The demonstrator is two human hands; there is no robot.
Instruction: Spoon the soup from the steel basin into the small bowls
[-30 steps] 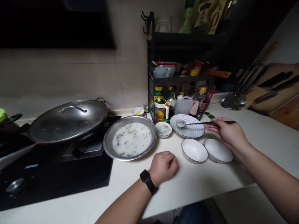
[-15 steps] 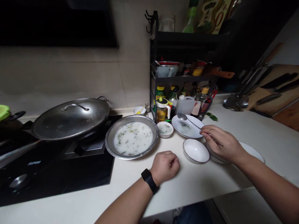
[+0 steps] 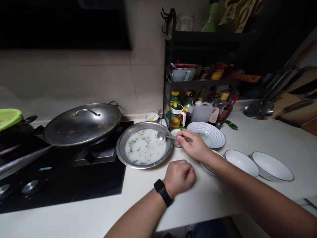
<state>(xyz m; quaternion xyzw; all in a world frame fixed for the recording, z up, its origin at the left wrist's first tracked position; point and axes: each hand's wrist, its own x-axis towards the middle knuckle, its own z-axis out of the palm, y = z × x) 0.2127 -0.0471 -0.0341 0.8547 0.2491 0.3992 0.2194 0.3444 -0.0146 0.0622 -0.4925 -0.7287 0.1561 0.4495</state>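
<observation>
My right hand (image 3: pixel 194 147) grips a metal spoon (image 3: pixel 162 136) by the handle, its bowl hovering over the right edge of a steel basin (image 3: pixel 121 150) filled with white liquid and green flecks. The hand covers most of a small white bowl (image 3: pixel 174 133) beside the basin. Behind it sits a striped plate (image 3: pixel 215 134) with a little liquid. My left hand (image 3: pixel 179 177), a black watch on its wrist, rests as a closed fist on the white counter in front of the basin.
A lidded wok (image 3: pixel 83 123) sits on the black stove (image 3: pixel 61 178) at left. Two empty white bowls (image 3: pixel 241 162) (image 3: pixel 272 166) stand at right, a third partly under my forearm. A black rack (image 3: pixel 198 76) of bottles lines the wall; knives and a ladle hang far right.
My right hand carried the spoon from the striped plate leftward to the steel basin. The view shifted right, bringing another white bowl into sight. The left fist stayed put.
</observation>
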